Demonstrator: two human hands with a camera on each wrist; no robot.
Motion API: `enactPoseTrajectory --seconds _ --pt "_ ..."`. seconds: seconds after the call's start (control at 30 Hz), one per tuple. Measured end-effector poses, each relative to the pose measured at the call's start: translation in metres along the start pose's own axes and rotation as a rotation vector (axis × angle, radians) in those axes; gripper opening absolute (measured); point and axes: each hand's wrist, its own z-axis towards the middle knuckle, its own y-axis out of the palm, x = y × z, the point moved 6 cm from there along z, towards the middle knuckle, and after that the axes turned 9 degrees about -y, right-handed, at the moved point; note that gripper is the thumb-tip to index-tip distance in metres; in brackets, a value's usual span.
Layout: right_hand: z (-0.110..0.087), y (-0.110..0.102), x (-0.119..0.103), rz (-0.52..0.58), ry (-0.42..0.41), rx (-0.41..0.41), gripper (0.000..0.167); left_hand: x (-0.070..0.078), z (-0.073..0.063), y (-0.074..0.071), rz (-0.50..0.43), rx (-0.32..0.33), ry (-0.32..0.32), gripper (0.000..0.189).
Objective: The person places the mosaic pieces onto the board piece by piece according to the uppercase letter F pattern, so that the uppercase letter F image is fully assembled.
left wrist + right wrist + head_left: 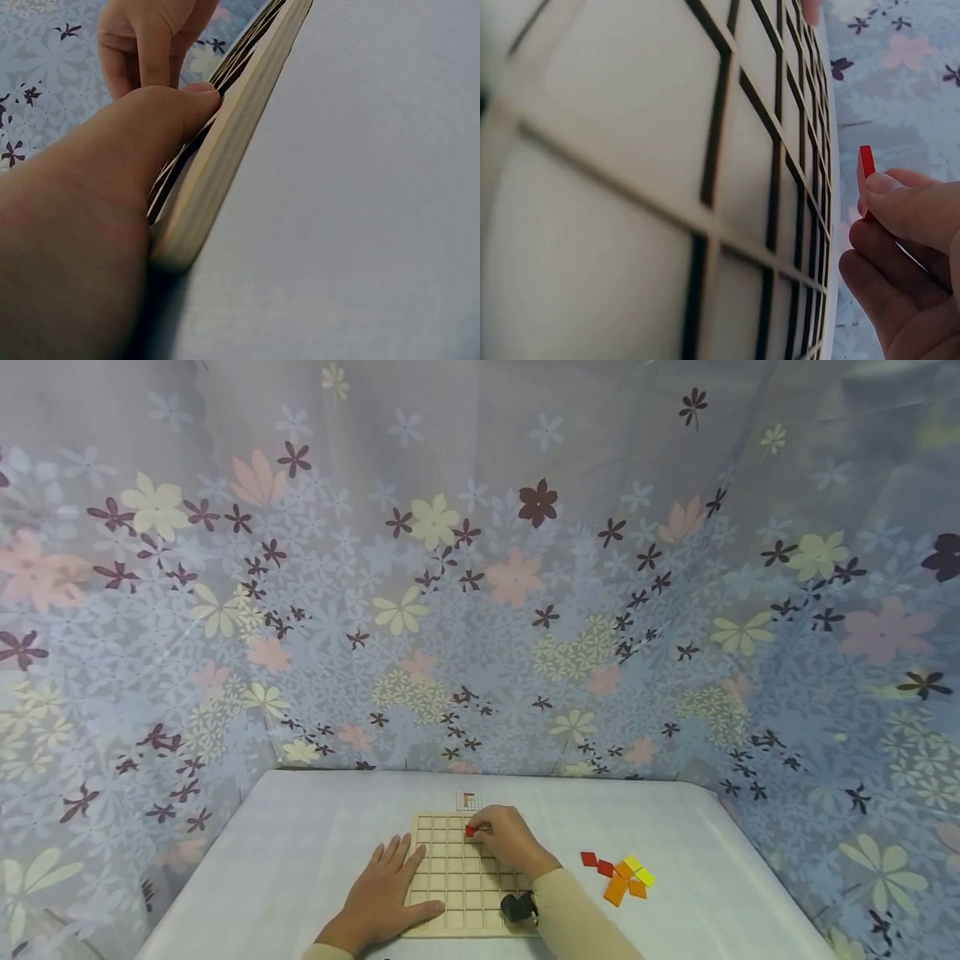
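A pale wooden grid board (453,888) with square cells lies on the table. My left hand (381,893) rests at its left side, fingers straight and spread, the thumb lying over the near left part. In the left wrist view the left thumb (169,112) touches the board's rim (217,172). Over the far right part of the grid, my right hand (513,842) pinches a small flat red tile (470,831) between thumb and fingertips. The right wrist view has this red tile (866,161) on edge, apart from the grid.
To the right of the board lie loose tiles: two red tiles (588,859), several orange tiles (617,891) and yellow tiles (645,877). A small printed card (468,799) sits beyond the board's far edge. A flowered curtain (480,610) hangs behind the white-covered table (300,827).
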Motion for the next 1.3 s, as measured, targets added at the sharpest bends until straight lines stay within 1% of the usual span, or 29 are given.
enactPoseTrajectory --seconds 0.2,0.5,0.8,0.93,1.03,1.2,1.3 --pt "0.005 0.010 -0.002 -0.039 -0.005 -0.016 0.016 0.000 0.000 0.001 0.013 0.008 0.001 0.103" --pt "0.013 0.015 -0.009 -0.065 -0.039 -0.035 0.015 0.000 -0.001 -0.001 0.010 0.008 0.001 0.103" --pt "0.020 0.024 -0.006 -0.072 0.000 -0.062 0.014 0.000 0.000 -0.001 0.013 0.008 0.011 0.103" --pt "0.022 0.026 -0.006 -0.073 0.001 -0.063 0.013 0.000 0.000 0.000 0.024 0.012 0.014 0.103" --pt "0.022 0.027 -0.006 -0.065 0.004 -0.067 0.014 0.000 0.000 0.000 0.025 0.010 0.013 0.103" --pt "0.021 0.027 -0.002 -0.062 0.040 -0.063 0.017 0.001 0.000 -0.001 0.018 0.006 0.011 0.102" --pt "0.019 0.026 0.001 -0.034 0.057 -0.058 0.019 0.002 -0.001 -0.002 0.013 0.004 0.009 0.101"
